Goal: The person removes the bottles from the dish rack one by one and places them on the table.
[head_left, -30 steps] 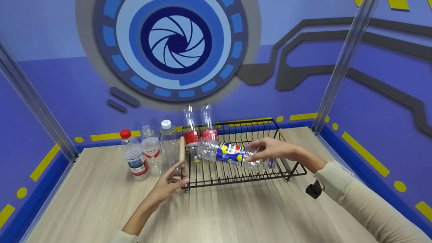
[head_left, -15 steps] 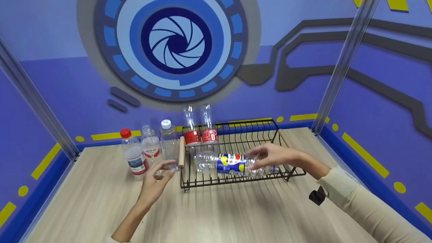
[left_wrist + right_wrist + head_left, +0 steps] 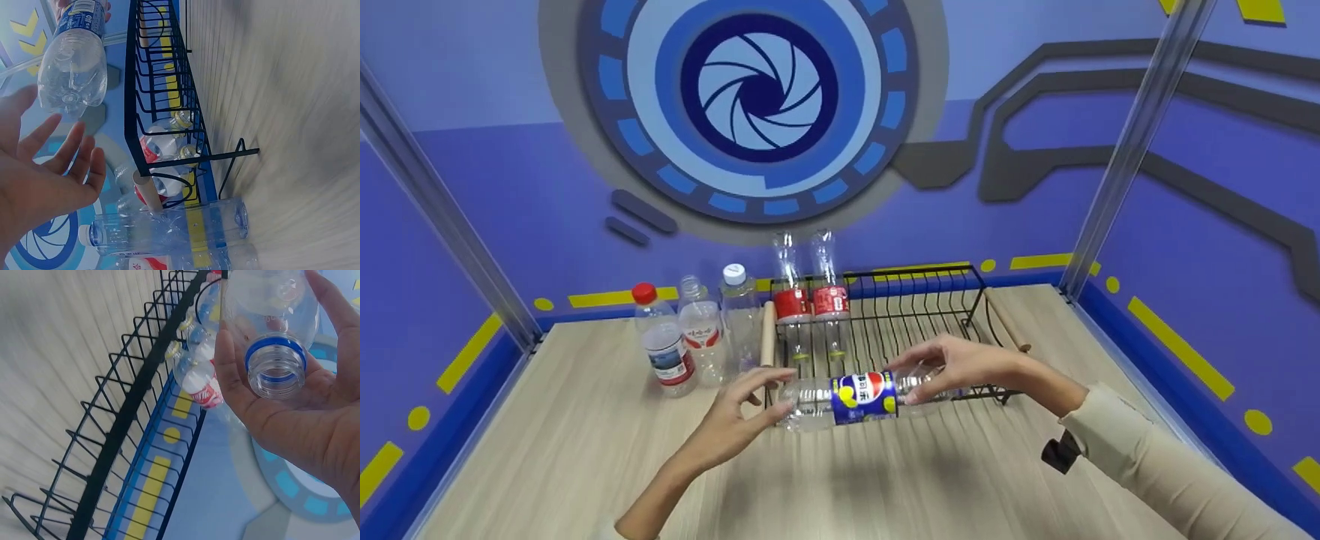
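My right hand (image 3: 971, 371) grips a clear plastic bottle (image 3: 864, 397) with a blue, yellow and red label around its shoulder. The bottle lies sideways above the front of the black wire rack (image 3: 915, 271). Its uncapped neck (image 3: 275, 371) with a blue ring faces the right wrist camera. At the other end, my left hand (image 3: 727, 420) is held with fingers spread beside the bottle's base (image 3: 73, 70); whether it touches is unclear. Two clear bottles with red labels, one (image 3: 793, 304) at the rack's left end and another (image 3: 831, 301) beside it, stand neck down.
Left of the rack, a red-capped bottle (image 3: 667, 352), an uncapped bottle (image 3: 701, 334) and a white-capped bottle (image 3: 740, 315) stand on the wooden table (image 3: 585, 450). Wooden handles, left (image 3: 768, 334) and right (image 3: 1006, 319), mark the rack's ends. A patterned blue wall (image 3: 960, 232) rises behind.
The right hand has brought the bottle toward the front of the rack. The left hand left the rack's left end, drew back, then came to the bottle's base.
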Action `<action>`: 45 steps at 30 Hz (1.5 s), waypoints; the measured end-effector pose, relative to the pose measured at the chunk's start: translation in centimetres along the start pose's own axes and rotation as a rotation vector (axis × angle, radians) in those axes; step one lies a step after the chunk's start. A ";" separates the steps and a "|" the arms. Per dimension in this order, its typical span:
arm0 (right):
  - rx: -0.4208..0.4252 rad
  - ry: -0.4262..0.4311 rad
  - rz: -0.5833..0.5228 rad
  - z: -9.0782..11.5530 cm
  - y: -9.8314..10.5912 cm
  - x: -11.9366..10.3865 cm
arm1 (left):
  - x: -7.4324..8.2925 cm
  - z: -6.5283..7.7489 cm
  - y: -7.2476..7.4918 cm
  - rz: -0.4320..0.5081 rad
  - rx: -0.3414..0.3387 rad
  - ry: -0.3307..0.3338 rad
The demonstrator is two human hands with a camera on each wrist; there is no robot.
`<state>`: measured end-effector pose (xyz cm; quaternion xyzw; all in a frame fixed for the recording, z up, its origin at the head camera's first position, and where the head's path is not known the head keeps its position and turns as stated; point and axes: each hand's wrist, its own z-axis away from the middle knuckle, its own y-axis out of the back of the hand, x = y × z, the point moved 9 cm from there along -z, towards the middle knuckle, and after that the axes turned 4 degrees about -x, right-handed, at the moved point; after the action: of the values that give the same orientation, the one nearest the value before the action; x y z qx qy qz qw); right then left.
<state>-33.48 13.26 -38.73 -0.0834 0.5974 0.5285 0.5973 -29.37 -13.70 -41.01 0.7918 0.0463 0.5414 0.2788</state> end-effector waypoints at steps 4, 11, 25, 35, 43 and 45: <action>-0.012 0.027 -0.015 0.0 -0.8 -0.4 | 0.6 0.1 -1.1 -0.013 -0.098 -0.016; -0.019 0.054 -0.052 -0.1 -2.3 -0.9 | 1.2 0.4 -3.1 0.055 -0.212 -0.003; -0.025 0.142 -0.054 -1.1 -2.9 -1.7 | 1.8 0.4 -3.3 -0.055 -0.189 -0.030; -0.096 0.159 0.000 -0.8 -3.1 -1.3 | 1.5 0.5 -2.8 -0.110 -0.180 0.027; 0.075 0.140 0.035 1.4 3.5 1.6 | 0.4 1.1 -0.6 -0.145 -0.111 0.116; 0.138 0.102 0.031 2.3 5.7 3.3 | -0.1 1.4 0.0 -0.127 -0.089 0.158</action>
<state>-37.10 19.13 -37.72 -0.0597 0.6633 0.4904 0.5622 -28.17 -14.32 -41.44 0.7291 0.0941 0.5847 0.3430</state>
